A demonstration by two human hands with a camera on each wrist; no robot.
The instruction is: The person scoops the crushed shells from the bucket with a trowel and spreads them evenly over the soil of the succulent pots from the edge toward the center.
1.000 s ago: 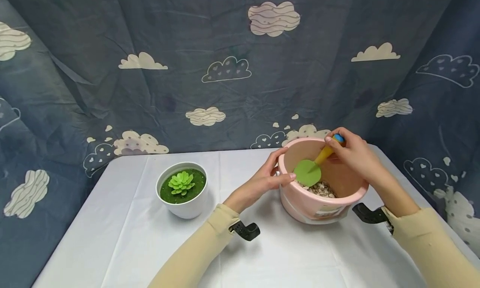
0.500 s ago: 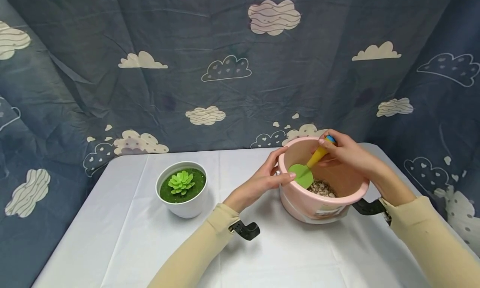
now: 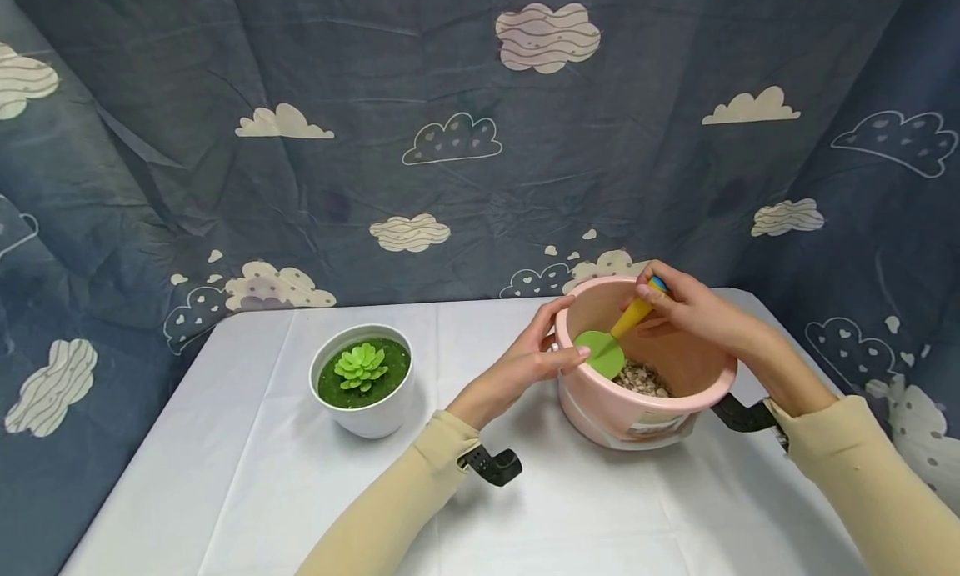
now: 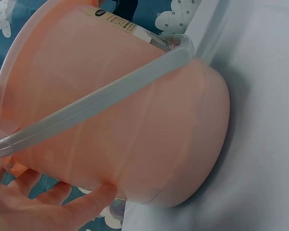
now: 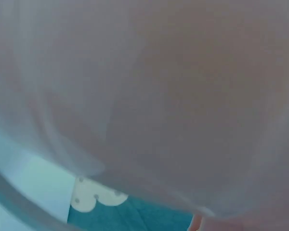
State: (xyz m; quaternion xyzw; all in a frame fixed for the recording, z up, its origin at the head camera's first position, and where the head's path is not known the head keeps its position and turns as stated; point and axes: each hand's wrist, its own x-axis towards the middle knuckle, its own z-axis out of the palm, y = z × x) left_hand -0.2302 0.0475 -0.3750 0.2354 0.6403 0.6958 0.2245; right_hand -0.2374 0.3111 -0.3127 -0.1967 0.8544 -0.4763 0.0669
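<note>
Pinches a shovel (image 3: pixel 602 355) near the blue end of its yellow handle, in the right hand (image 3: pixel 690 309). Reaches with it into a pink bucket (image 3: pixel 600 405) — with the handle slanted up to the right and the green blade by the left inner wall. Hard to tell any contact between blade and wall. Grips the bucket's left rim in the left hand (image 3: pixel 531 355), with the thumb over the edge and the fingers against the outer wall. Shows pale bits (image 3: pixel 643 382) in the bottom of the bucket, just beside the blade.

Stands on the right part of the white table (image 3: pixel 285 476), that bucket, with a pale bail (image 4: pixel 91 108) hanging down across the outside. Well apart to the left, on the same table, a green plant (image 3: pixel 361 366) in a white pot (image 3: pixel 375 416). Behind it all, a dark backdrop (image 3: pixel 337 59) with printed clouds — blurred in the right wrist view.
</note>
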